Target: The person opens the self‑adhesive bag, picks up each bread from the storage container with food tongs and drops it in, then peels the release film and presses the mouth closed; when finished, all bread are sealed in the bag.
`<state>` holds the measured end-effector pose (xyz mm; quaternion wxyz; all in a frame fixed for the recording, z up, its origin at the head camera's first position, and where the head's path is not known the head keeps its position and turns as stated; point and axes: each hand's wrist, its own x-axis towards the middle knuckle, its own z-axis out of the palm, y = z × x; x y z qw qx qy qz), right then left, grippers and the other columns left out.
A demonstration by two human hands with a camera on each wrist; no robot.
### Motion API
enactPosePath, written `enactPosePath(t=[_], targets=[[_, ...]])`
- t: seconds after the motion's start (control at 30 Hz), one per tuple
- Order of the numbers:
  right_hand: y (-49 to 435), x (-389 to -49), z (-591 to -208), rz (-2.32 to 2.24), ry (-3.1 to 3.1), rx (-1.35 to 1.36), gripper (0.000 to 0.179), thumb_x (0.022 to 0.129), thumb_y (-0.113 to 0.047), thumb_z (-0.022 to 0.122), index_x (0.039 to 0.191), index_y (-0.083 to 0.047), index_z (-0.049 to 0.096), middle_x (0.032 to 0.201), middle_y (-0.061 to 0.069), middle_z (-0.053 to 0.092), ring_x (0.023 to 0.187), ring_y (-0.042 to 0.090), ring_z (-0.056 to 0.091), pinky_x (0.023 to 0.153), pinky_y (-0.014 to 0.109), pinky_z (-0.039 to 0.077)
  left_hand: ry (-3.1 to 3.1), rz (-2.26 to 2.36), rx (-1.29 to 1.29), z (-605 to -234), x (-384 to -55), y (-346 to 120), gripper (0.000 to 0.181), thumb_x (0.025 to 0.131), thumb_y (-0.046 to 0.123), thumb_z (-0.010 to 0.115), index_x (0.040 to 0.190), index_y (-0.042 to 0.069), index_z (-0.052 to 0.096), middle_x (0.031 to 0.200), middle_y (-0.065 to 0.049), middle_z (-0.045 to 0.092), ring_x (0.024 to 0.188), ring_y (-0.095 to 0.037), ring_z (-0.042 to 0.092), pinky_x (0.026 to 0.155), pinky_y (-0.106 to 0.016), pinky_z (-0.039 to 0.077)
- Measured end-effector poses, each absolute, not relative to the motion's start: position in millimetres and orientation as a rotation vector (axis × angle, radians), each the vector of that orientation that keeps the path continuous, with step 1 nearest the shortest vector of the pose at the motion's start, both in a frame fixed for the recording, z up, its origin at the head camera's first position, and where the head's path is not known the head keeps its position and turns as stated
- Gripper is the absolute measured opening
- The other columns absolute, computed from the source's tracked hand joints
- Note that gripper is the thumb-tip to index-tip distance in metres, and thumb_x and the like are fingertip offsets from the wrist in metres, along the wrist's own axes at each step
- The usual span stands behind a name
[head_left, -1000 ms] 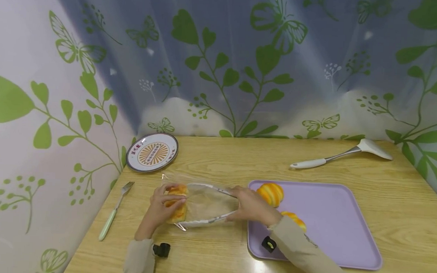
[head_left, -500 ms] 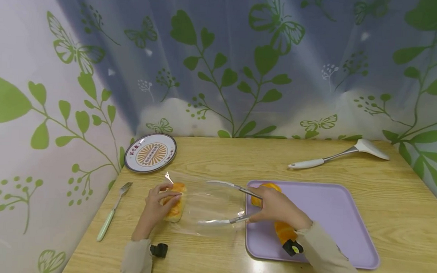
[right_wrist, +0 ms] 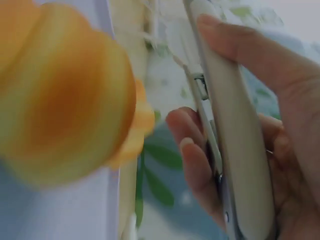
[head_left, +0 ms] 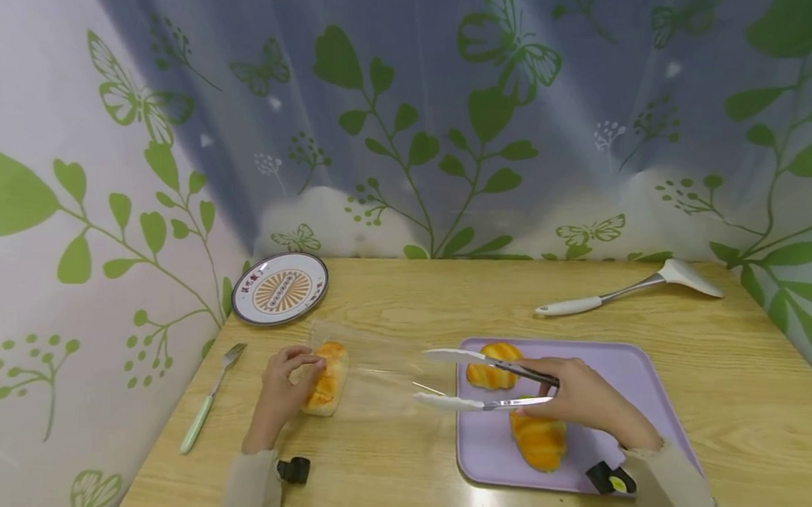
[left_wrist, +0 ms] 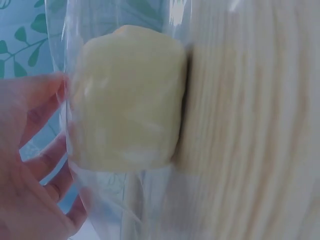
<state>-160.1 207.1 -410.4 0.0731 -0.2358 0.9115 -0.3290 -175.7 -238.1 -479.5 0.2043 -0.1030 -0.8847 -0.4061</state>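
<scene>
A loaf-shaped bread roll (head_left: pixel 328 379) lies inside a clear plastic bag (head_left: pixel 381 391) on the table. My left hand (head_left: pixel 290 384) pinches the bag's film at the roll's left side; in the left wrist view the roll's pale end (left_wrist: pixel 127 100) shows through the plastic. My right hand (head_left: pixel 578 397) grips metal tongs (head_left: pixel 509 369) by their arms. The tongs' white tips are spread with nothing between them, over the tray's left edge and the bag's right end. Below the tongs, two orange-striped croissant-like breads (head_left: pixel 540 441) sit on a lilac tray (head_left: pixel 616 380).
A round patterned plate (head_left: pixel 280 288) stands at the back left. A fork (head_left: pixel 211 403) with a pale green handle lies along the left side. Toward the back right is a white-handled spatula (head_left: pixel 629 291). A printed curtain (head_left: pixel 397 134) hangs behind the table.
My right hand has drawn the tongs rightward out of the bag, uncovering the breads on the tray. The roll has stayed in the bag, and my left hand has shifted slightly left off its top.
</scene>
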Motion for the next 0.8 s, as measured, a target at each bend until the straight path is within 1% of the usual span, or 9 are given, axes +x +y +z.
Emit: enactPosePath(t=[0.07,0.17,0.23,0.37,0.47,0.53,0.6,0.7,0.8], targets=[[221,-150,-413,-1.083,2.757,-0.580,0.069,0.076,-0.036,0.083,0.132,-0.003,0.059,0.079,-0.004,0.065,0.066,0.000,0.052,0.055,0.021,0.047,-2.452,-1.101,-0.337,-480,-175,-236,0.009,0.083,0.002,0.074,0.091,-0.001,0.074,0.108,-0.023,0.063,0.104,-0.042,0.053,0.088,-0.056,0.042],[239,-133,-418,-1.210,2.809,-0.431,0.067,0.077,-0.029,0.083,0.132,-0.001,0.057,0.082,-0.001,0.068,0.069,-0.001,0.055,0.059,0.021,0.049,-2.430,-1.044,-0.429,-480,-175,-232,0.014,0.077,-0.002,0.077,0.091,-0.001,0.075,0.103,-0.021,0.064,0.100,-0.041,0.055,0.084,-0.052,0.043],[250,-125,-420,-1.243,2.838,-0.337,0.069,0.078,-0.026,0.083,0.134,0.001,0.053,0.088,0.003,0.070,0.072,-0.002,0.057,0.061,0.020,0.049,-2.417,-1.041,-0.489,-480,-176,-228,0.020,0.073,-0.004,0.078,0.092,0.000,0.075,0.103,-0.021,0.064,0.099,-0.041,0.054,0.086,-0.051,0.039],[267,-114,-422,-1.189,2.885,-0.183,0.077,0.078,-0.028,0.083,0.138,0.003,0.046,0.094,0.008,0.071,0.073,-0.003,0.058,0.061,0.020,0.049,-2.408,-1.022,-0.624,-479,-181,-218,0.029,0.068,0.000,0.082,0.096,0.002,0.075,0.106,-0.020,0.062,0.100,-0.040,0.054,0.088,-0.054,0.033],[275,-109,-426,-1.145,2.923,-0.114,0.077,0.077,-0.029,0.084,0.136,0.001,0.046,0.086,0.005,0.068,0.068,-0.002,0.055,0.057,0.021,0.046,-2.422,-0.950,-0.696,-479,-185,-212,0.036,0.063,0.007,0.087,0.097,0.005,0.075,0.108,-0.018,0.063,0.100,-0.036,0.054,0.088,-0.052,0.033],[277,-106,-430,-1.157,2.962,-0.113,0.077,0.075,-0.027,0.085,0.135,-0.001,0.046,0.086,0.001,0.065,0.064,-0.002,0.049,0.053,0.021,0.043,-2.425,-0.899,-0.723,-479,-188,-208,0.039,0.060,0.009,0.088,0.097,0.007,0.076,0.107,-0.017,0.063,0.099,-0.035,0.054,0.087,-0.052,0.033],[278,-103,-436,-1.171,3.011,-0.129,0.076,0.072,-0.025,0.087,0.132,-0.004,0.046,0.086,-0.003,0.060,0.060,-0.001,0.044,0.050,0.021,0.039,-2.421,-0.864,-0.736,-479,-191,-205,0.037,0.059,0.009,0.088,0.094,0.008,0.076,0.105,-0.016,0.064,0.097,-0.034,0.054,0.087,-0.050,0.033],[277,-99,-441,-1.172,3.069,-0.154,0.078,0.069,-0.024,0.088,0.132,-0.006,0.044,0.092,-0.004,0.058,0.058,0.000,0.039,0.048,0.021,0.036,-2.402,-0.858,-0.748,-479,-196,-201,0.030,0.061,0.005,0.087,0.088,0.009,0.076,0.100,-0.015,0.065,0.093,-0.033,0.054,0.085,-0.046,0.033],[274,-95,-442,-1.119,3.081,-0.136,0.078,0.071,-0.029,0.086,0.133,-0.005,0.044,0.096,0.003,0.060,0.057,0.001,0.038,0.048,0.021,0.035,-2.369,-0.861,-0.767,-479,-201,-199,0.021,0.063,0.003,0.086,0.080,0.010,0.075,0.093,-0.012,0.068,0.089,-0.030,0.057,0.081,-0.041,0.035]])
